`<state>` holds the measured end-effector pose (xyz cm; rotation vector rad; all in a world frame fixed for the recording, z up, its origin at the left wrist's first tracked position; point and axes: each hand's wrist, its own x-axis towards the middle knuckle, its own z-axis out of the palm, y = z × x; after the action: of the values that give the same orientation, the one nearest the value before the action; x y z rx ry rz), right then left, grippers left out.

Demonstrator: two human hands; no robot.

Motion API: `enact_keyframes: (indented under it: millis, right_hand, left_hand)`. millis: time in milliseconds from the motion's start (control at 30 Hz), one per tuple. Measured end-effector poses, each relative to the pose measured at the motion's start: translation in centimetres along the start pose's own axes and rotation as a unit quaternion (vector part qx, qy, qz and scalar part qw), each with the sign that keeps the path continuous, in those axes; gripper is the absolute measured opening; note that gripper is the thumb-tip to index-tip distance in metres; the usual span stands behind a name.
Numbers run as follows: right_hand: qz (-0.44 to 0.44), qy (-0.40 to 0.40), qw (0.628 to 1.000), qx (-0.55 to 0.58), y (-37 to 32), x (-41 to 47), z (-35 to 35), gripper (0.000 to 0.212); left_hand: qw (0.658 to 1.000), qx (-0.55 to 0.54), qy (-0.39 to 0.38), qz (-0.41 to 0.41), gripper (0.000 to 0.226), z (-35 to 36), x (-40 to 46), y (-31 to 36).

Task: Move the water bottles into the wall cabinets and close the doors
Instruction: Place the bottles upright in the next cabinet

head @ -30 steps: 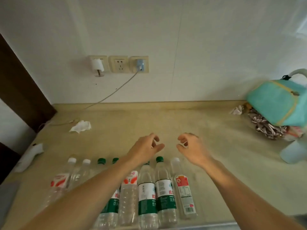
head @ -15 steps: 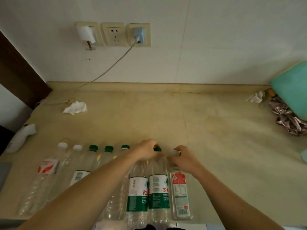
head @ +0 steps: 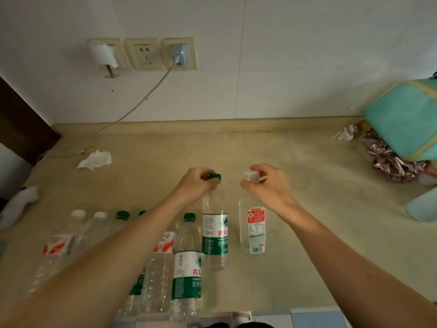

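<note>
My left hand (head: 195,185) grips the neck of a clear bottle with a green cap and green label (head: 214,235), lifted off the beige counter (head: 295,185). My right hand (head: 269,185) pinches the neck of a clear bottle with a white cap and red label (head: 253,228), also raised. Several more bottles stand in a row near the counter's front edge: a green-label one (head: 188,268), a red-label one (head: 160,266), and others (head: 78,235) further left, partly hidden by my left forearm. No wall cabinet is in view.
A crumpled tissue (head: 95,159) lies at the back left. A teal bag (head: 404,119) sits on crinkled foil wrapping (head: 390,159) at the right, with a pale container (head: 423,207) near it. Wall sockets (head: 144,54) carry a plugged charger whose cable runs down left.
Both hands came down onto two bottle necks, took hold, and have lifted those bottles up and forward out of the row.
</note>
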<state>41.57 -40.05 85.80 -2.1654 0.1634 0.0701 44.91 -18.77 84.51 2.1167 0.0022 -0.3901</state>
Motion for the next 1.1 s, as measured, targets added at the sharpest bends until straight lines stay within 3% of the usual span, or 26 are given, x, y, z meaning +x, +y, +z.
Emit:
enact_keyframes:
  millis: [100, 233, 500, 733, 867, 1000, 1100]
  right_hand:
    - [-0.041, 0.023, 0.999, 0.004, -1.0, -0.6, -0.9, 0.048]
    - [-0.086, 0.061, 0.994, 0.009, -0.9, -1.8, -0.9, 0.047]
    - [-0.102, 0.08, 0.991, 0.017, 0.1, -2.0, -0.8, 0.047]
    - [-0.105, 0.058, 0.991, 0.066, 0.8, -2.4, -0.9, 0.05]
    - [-0.081, 0.012, 0.992, 0.094, 2.1, -2.6, -1.0, 0.067]
    - [-0.023, -0.069, 0.994, 0.077, 4.2, -2.1, -0.8, 0.081]
    - [0.018, -0.125, 0.988, 0.086, 5.5, -1.2, 0.0, 0.074]
  left_hand:
    - [0.998, -0.032, 0.024, 0.053, 0.036, -1.5, -0.4, 2.1]
    - [0.989, 0.018, 0.039, 0.139, 0.037, -2.8, -1.7, 3.9]
    - [0.974, 0.02, 0.085, 0.208, 0.036, -2.9, -3.8, 3.4]
    - [0.982, 0.004, 0.055, 0.179, 0.036, -3.3, -3.5, 3.0]
    - [0.988, -0.019, 0.045, 0.144, 0.05, -2.9, -3.6, 2.0]
    - [0.997, -0.034, 0.046, 0.044, 0.078, -0.6, -4.0, -1.2]
    - [0.997, -0.062, 0.046, -0.016, 0.08, 1.7, -3.7, -3.5]
